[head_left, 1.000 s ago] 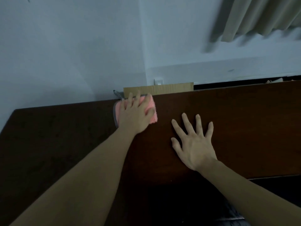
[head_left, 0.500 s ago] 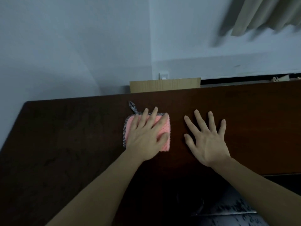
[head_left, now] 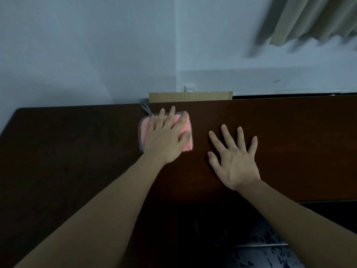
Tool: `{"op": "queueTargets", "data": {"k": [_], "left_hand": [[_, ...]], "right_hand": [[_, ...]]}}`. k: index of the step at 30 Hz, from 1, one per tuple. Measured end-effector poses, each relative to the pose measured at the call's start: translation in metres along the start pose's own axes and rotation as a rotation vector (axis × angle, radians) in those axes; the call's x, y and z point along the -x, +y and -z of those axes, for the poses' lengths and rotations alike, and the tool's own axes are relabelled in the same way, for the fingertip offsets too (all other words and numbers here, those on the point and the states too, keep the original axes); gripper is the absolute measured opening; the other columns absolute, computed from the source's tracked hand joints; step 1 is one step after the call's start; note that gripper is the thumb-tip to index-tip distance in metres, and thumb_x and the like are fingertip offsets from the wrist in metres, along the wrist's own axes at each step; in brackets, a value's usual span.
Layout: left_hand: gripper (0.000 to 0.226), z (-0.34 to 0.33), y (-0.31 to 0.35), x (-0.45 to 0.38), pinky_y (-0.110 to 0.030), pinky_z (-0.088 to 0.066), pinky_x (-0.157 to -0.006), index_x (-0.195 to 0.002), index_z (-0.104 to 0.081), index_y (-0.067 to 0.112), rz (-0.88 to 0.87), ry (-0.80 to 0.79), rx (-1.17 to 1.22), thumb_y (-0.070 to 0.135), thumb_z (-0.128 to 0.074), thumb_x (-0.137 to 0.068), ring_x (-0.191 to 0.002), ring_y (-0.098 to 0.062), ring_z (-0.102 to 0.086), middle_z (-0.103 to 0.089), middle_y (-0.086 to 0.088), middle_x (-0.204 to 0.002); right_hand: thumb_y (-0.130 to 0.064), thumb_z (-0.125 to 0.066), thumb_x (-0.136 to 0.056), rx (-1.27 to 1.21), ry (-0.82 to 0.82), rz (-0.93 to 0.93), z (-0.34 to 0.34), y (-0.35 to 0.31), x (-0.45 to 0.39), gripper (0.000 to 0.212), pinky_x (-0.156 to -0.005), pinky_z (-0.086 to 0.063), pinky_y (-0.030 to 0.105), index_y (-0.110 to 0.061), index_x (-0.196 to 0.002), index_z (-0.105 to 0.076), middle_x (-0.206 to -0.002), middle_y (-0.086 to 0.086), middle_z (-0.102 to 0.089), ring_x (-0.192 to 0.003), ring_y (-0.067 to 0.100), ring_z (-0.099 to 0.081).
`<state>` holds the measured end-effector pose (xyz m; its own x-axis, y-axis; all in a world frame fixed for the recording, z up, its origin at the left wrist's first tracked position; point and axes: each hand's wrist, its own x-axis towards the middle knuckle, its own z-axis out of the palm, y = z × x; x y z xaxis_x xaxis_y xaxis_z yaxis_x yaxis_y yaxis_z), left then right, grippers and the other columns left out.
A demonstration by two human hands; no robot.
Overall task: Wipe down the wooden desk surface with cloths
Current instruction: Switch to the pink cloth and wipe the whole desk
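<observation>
Pink terry shows between the straight fingers of the left hand (head_left: pixel 166 140), which lies flat on the folded cloth (head_left: pixel 185 135) and presses it onto the desk (head_left: pixel 289 132); nothing is pinched, the palm and fingers simply bear down. The cloth sits near the desk's back edge, about midway along the part in view, with its grey loop (head_left: pixel 145 109) poking out behind toward the wall (head_left: pixel 87 55). Just to the right, apart from the cloth, the right hand (head_left: pixel 234 161) rests on bare wood with its fingers spread wide, holding nothing; it looks to be a brace.

This reads as the wiping itself, mid-stroke at the far end of the reach. The next move likely calls for dragging the cloth toward the near edge under even pressure, then shifting sideways so passes overlap. The wood to the left and far right likely awaits its pass. A cardboard sheet (head_left: pixel 190 97) stands behind the desk, so strokes should stop short of the rim.
</observation>
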<state>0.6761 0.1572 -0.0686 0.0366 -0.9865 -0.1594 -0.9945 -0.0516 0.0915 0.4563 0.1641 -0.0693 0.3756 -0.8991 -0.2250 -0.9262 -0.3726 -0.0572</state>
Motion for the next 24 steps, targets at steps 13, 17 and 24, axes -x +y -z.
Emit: {"op": "queueTargets", "data": {"k": [13,17,24], "left_hand": [[0.064,-0.007,0.021,0.065,-0.048,0.006,-0.122,-0.159,0.007,0.042,0.052,-0.021,0.025,0.059,-0.02,-0.104,-0.155,-0.025,0.01,0.012,0.004,-0.169],[0.063,-0.005,0.024,0.021,-0.051,0.003,-0.123,-0.16,0.006,0.04,0.163,0.014,0.009,0.059,-0.017,-0.104,-0.156,-0.029,0.008,0.009,0.0,-0.17],[0.063,-0.012,0.051,0.068,-0.048,0.004,-0.123,-0.159,0.01,0.04,0.189,0.004,0.021,0.058,-0.016,-0.104,-0.156,-0.026,0.01,0.012,0.002,-0.169]], "right_hand": [[-0.059,-0.006,-0.1,-0.018,-0.024,0.028,0.003,0.003,0.0,0.065,-0.116,0.006,0.072,-0.037,-0.16,0.008,-0.169,0.003,0.016,-0.152,0.044,0.02],[-0.058,-0.008,-0.102,-0.022,0.002,0.049,0.001,0.004,-0.001,0.064,-0.115,0.006,0.074,-0.036,-0.16,0.007,-0.169,0.005,0.016,-0.151,0.045,0.019],[-0.056,-0.012,-0.103,-0.056,0.008,0.078,0.003,0.004,0.0,0.064,-0.114,0.005,0.075,-0.034,-0.161,0.004,-0.17,0.006,0.013,-0.151,0.046,0.018]]}}
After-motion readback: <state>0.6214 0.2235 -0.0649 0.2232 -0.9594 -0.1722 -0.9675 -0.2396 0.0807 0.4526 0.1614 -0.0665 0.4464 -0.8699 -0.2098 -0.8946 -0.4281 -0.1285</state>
